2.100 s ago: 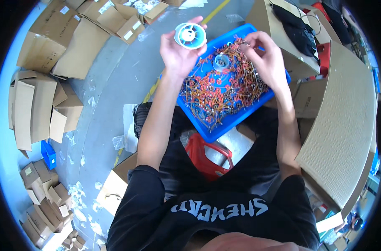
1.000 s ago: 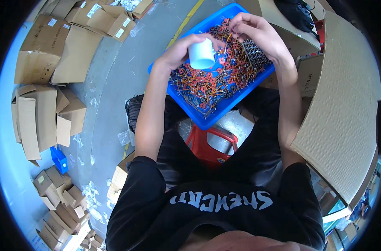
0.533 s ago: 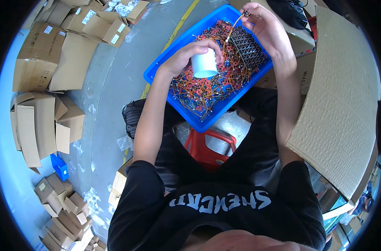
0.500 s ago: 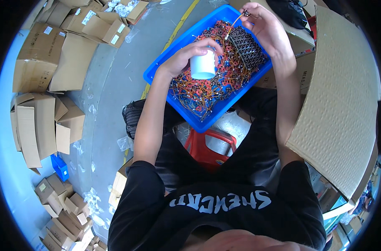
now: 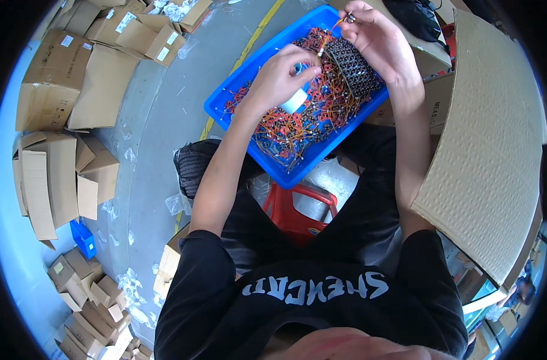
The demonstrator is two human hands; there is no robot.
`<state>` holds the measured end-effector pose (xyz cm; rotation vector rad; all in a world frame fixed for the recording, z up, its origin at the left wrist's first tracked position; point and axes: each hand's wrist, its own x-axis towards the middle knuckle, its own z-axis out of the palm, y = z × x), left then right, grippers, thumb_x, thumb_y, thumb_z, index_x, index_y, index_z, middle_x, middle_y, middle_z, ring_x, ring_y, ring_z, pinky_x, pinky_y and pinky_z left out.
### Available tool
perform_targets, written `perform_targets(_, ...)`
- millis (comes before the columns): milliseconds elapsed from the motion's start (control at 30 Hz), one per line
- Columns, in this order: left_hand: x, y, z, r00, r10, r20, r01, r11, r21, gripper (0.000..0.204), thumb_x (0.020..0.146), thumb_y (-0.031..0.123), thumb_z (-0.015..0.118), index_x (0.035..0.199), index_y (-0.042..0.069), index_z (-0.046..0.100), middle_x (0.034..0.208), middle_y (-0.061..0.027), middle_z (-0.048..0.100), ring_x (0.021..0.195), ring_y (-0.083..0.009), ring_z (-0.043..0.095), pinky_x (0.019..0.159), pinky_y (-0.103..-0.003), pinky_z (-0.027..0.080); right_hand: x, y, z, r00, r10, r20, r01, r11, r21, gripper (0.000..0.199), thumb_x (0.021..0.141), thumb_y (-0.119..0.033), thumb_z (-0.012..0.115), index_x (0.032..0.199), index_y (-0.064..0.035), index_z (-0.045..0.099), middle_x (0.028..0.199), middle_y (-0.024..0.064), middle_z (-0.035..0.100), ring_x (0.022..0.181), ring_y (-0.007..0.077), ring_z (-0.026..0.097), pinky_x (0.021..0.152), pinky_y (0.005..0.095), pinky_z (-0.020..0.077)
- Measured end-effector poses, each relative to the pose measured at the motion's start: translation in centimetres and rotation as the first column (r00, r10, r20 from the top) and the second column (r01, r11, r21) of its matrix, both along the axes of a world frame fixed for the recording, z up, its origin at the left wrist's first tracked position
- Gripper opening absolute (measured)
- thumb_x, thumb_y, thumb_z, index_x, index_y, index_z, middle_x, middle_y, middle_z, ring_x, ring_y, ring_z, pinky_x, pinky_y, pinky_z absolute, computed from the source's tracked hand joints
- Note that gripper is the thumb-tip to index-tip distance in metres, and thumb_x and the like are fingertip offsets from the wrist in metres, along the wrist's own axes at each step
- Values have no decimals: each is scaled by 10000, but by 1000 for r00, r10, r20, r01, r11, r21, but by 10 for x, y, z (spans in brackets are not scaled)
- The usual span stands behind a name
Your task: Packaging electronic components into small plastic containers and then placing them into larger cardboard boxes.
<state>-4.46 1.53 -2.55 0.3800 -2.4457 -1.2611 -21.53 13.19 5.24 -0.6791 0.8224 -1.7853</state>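
Left hand (image 5: 279, 78) is closed around white tape roll (image 5: 296, 101); thin orange wire (image 5: 332, 31) is pinched by right hand (image 5: 375, 36) (wire could snag in shallow blue plastic tray (image 5: 225, 99)).

Blue bin (image 5: 234, 90) at upper centre: interior packed with tangled orange wires (image 5: 297, 126), no bare bottom visible. Black tray (image 5: 353, 67) fills its upper right corner. Both hands (image 5: 279, 75) (image 5: 375, 36) occupy the space above the bin's upper half; its lower left part is uncovered from above. Right side blocked by a large cardboard sheet (image 5: 489, 144). Left of the bin, bare grey floor (image 5: 159, 126) gives open passage, bounded farther left by stacked boxes (image 5: 51, 90). Red stool (image 5: 300, 210) stands below the bin.
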Motion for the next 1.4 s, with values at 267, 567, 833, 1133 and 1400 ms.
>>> perform_targets(267, 13, -1, 10, 990, -136, -46, 144, 931, 335, 214, 904, 224, 598, 883, 16, 555, 728, -86, 649, 642, -106, 588, 608, -264, 468, -6, 1, -3, 976, -85, -202, 103, 991, 81, 111, 880, -150, 537, 913, -51, 574, 861, 72, 619, 801, 197, 613, 718, 300, 486)
perform_targets(567, 15, -15, 11, 988, 16, -154, 63, 867, 494, 196, 942, 214, 550, 899, 25, 522, 681, -47, 617, 664, -101, 619, 588, -232, 466, -27, -1, -28, 890, -181, -419, 302, 922, 244, 169, 931, -144, 481, 945, -18, 593, 866, 26, 565, 770, 99, 528, 676, 235, 419)
perform_targets(833, 17, -10, 20, 991, 22, -134, 41, 891, 452, 178, 944, 201, 540, 945, 23, 541, 661, -36, 580, 574, -115, 619, 521, -241, 447, -15, -1, -22, 865, -127, -485, 255, 945, 207, 171, 939, -140, 482, 966, -17, 599, 856, 19, 557, 757, 89, 523, 668, 225, 408)
perform_targets(1133, 17, -12, 16, 998, 58, -9, -49, 917, 396, 177, 942, 185, 535, 973, 11, 546, 649, -36, 551, 577, -136, 637, 510, -259, 451, -11, -5, -19, 907, -49, -418, 125, 980, 156, 154, 931, -129, 501, 974, -23, 604, 821, 5, 558, 732, 73, 511, 653, 208, 396)
perform_targets(1400, 18, -11, 17, 996, 66, -68, -31, 904, 427, 165, 944, 159, 516, 997, 12, 568, 648, -42, 567, 580, -136, 643, 495, -258, 451, -2, -6, -21, 757, -13, -653, 276, 913, 301, 186, 941, -133, 464, 983, -56, 629, 811, -20, 566, 660, 49, 485, 600, 195, 373)
